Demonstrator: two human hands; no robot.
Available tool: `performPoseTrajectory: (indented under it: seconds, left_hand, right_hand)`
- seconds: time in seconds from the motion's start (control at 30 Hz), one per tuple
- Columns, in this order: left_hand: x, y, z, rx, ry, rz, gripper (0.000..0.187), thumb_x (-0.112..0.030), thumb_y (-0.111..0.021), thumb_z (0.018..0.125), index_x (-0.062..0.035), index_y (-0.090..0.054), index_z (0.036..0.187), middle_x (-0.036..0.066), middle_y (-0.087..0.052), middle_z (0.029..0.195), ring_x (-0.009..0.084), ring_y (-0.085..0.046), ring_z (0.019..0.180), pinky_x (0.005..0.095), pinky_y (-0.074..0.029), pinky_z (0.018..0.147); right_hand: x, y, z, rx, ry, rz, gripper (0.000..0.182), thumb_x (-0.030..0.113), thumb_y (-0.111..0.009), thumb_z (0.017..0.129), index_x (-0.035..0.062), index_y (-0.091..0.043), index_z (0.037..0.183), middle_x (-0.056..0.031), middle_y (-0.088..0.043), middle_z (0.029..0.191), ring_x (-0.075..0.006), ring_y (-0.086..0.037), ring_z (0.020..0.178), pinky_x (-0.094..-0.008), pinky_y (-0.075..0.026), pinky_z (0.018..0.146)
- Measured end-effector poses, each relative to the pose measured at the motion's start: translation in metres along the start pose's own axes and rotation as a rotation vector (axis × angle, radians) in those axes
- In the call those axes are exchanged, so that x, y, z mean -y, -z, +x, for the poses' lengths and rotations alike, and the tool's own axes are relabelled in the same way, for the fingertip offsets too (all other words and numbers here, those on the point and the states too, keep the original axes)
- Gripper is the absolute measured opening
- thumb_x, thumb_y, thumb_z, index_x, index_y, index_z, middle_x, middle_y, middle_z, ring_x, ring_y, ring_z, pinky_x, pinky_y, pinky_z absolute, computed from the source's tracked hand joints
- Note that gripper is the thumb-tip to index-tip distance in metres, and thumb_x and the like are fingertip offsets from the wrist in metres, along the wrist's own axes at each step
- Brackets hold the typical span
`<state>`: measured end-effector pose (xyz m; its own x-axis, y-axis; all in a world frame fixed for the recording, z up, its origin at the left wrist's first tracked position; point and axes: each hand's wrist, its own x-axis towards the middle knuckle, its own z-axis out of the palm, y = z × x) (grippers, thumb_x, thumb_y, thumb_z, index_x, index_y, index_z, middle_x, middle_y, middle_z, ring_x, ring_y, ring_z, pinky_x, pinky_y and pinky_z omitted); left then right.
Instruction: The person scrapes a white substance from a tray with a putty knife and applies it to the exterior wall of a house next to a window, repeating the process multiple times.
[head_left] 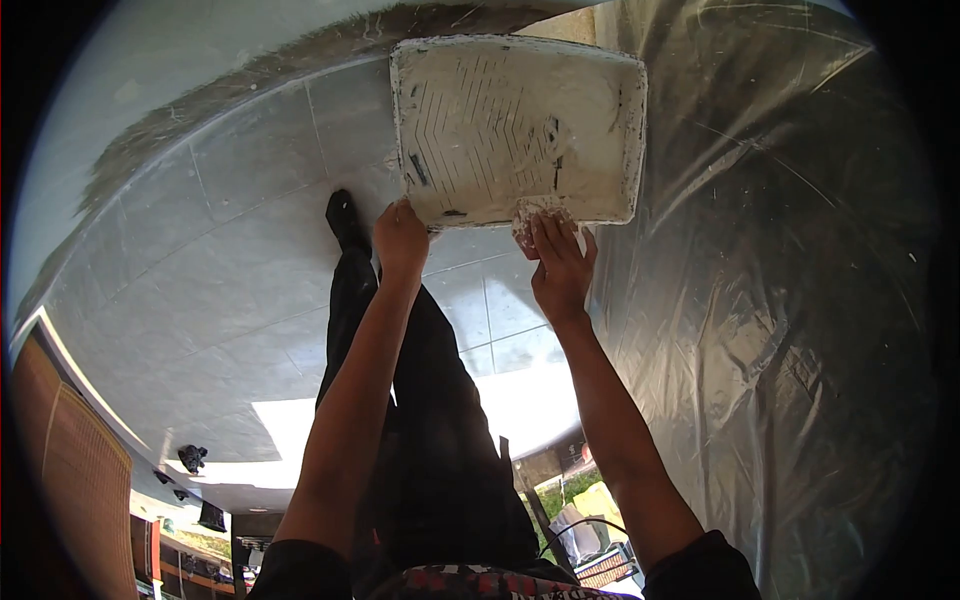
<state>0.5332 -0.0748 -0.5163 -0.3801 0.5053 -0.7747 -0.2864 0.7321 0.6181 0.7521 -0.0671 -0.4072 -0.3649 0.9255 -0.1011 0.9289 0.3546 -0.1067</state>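
The paint tray [640, 130] sits over the tiled floor [260, 150], beside the plastic sheet [700, 380] along its right side; I can't tell what bears its weight. Its inside is coated with pale paint, with dark ridge lines showing on the left half. The left hand [402, 240] grasps the near left corner. The right hand [563, 262] holds a paint-caked wad [540, 215] against the near edge, right of the middle. Open floor lies left of the tray, around a dark shoe [345, 215].
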Motion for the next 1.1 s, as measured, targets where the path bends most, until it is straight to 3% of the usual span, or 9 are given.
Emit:
performPoseTrajectory:
  seconds: [0.43, 0.53, 0.7, 0.73, 0.8, 0.87, 1.0, 1.07, 1.1]
  left_hand:
    - [-0.025, -0.008, -0.017, -0.182, -0.049, 0.238, 0.036, -0.021, -0.046, 0.098, 0.0089, -0.063, 0.086, 0.031, -0.065, 0.085, 0.0492, -0.064, 0.085, 0.0473, -0.047, 0.072]
    - [-0.011, -0.008, -0.009, -0.172, -0.024, 0.169, 0.037, -0.022, -0.045, 0.098, 0.0088, -0.064, 0.089, 0.029, -0.067, 0.087, 0.0432, -0.067, 0.082, 0.0447, -0.048, 0.073]
    - [-0.009, -0.005, -0.004, -0.043, 0.092, -0.095, 0.039, -0.023, -0.042, 0.101, 0.0080, -0.067, 0.103, 0.018, -0.071, 0.095, 0.0219, -0.068, 0.082, 0.0379, -0.050, 0.075]
    - [-0.013, -0.004, -0.005, -0.043, 0.090, -0.096, 0.039, -0.023, -0.042, 0.101, 0.0080, -0.067, 0.103, 0.018, -0.071, 0.095, 0.0219, -0.068, 0.082, 0.0379, -0.050, 0.075]
    - [-0.022, 0.002, -0.009, 0.129, 0.116, -0.088, 0.039, -0.016, -0.035, 0.103, 0.0127, -0.054, 0.121, 0.020, -0.063, 0.110, 0.0270, -0.070, 0.095, 0.0382, -0.063, 0.082]
    - [-0.027, 0.003, -0.011, 0.137, 0.139, -0.107, 0.039, -0.016, -0.034, 0.104, 0.0123, -0.054, 0.121, 0.020, -0.063, 0.110, 0.0274, -0.070, 0.095, 0.0389, -0.063, 0.083]
    - [-0.028, 0.004, -0.013, 0.177, 0.137, -0.142, 0.039, -0.018, -0.034, 0.105, 0.0116, -0.053, 0.123, 0.020, -0.063, 0.111, 0.0284, -0.070, 0.098, 0.0409, -0.062, 0.087]
    - [-0.031, 0.006, -0.015, 0.179, 0.145, -0.147, 0.039, -0.018, -0.034, 0.106, 0.0115, -0.053, 0.123, 0.020, -0.063, 0.110, 0.0283, -0.069, 0.099, 0.0412, -0.061, 0.088]
    - [-0.031, 0.006, -0.016, 0.182, 0.151, -0.151, 0.039, -0.018, -0.034, 0.106, 0.0115, -0.053, 0.123, 0.019, -0.064, 0.110, 0.0282, -0.069, 0.100, 0.0415, -0.061, 0.089]
  right_hand:
    - [0.009, -0.004, -0.027, -0.013, -0.092, 0.120, 0.054, -0.011, -0.058, 0.073, 0.0087, -0.067, 0.123, -0.0056, -0.066, 0.130, -0.0267, -0.057, 0.127, -0.0453, -0.037, 0.104]
    - [0.011, 0.000, -0.026, 0.002, -0.103, 0.122, 0.055, -0.012, -0.058, 0.073, 0.0089, -0.067, 0.122, -0.0055, -0.066, 0.129, -0.0258, -0.057, 0.127, -0.0439, -0.038, 0.102]
    - [0.012, 0.007, -0.020, 0.016, -0.082, 0.059, 0.049, -0.007, -0.061, 0.073, 0.0102, -0.068, 0.118, -0.0017, -0.066, 0.127, -0.0214, -0.058, 0.123, -0.0430, -0.036, 0.102]
    - [0.012, 0.013, -0.013, 0.041, -0.077, 0.048, 0.047, -0.007, -0.061, 0.073, 0.0101, -0.068, 0.117, -0.0015, -0.067, 0.126, -0.0210, -0.058, 0.123, -0.0432, -0.036, 0.101]
    - [0.011, 0.023, -0.004, 0.055, -0.061, 0.057, 0.046, -0.007, -0.061, 0.074, 0.0103, -0.068, 0.116, -0.0024, -0.068, 0.124, -0.0209, -0.059, 0.122, -0.0437, -0.036, 0.100]
    - [0.008, 0.033, 0.010, 0.071, -0.043, 0.068, 0.045, -0.007, -0.061, 0.075, 0.0104, -0.068, 0.115, -0.0033, -0.069, 0.121, -0.0208, -0.060, 0.121, -0.0441, -0.036, 0.099]
    - [-0.010, 0.054, 0.057, 0.228, -0.051, 0.205, 0.031, -0.004, -0.062, 0.084, 0.0084, -0.073, 0.111, -0.0127, -0.073, 0.107, -0.0251, -0.069, 0.102, -0.0408, -0.045, 0.087]
    - [-0.014, 0.066, 0.090, 0.622, -0.312, 0.312, 0.027, 0.002, -0.062, 0.092, 0.0067, -0.072, 0.116, -0.0155, -0.073, 0.104, -0.0276, -0.070, 0.096, -0.0402, -0.050, 0.083]
    - [-0.021, 0.064, 0.103, 0.624, -0.310, 0.311, 0.027, 0.002, -0.062, 0.092, 0.0067, -0.072, 0.116, -0.0155, -0.073, 0.104, -0.0276, -0.070, 0.096, -0.0402, -0.050, 0.083]
